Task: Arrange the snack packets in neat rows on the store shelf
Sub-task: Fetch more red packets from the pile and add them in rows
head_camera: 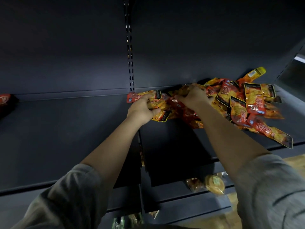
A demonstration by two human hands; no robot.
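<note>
A loose heap of red and yellow snack packets (239,103) lies on the right part of a dark store shelf (66,138), against its back wall. My left hand (142,110) grips a bunch of packets (158,106) at the heap's left end, fingers curled over them. My right hand (194,97) lies on top of the heap a little to the right, fingers curled into the packets. One long packet (272,134) sticks out toward the shelf's front edge at the right.
A slotted upright (130,55) divides the back wall above my left hand. A red packet (5,100) sits at the far left of the shelf. Lower shelves below hold round yellow packaged goods (214,184) and other wrapped items. Wooden floor shows at the bottom right.
</note>
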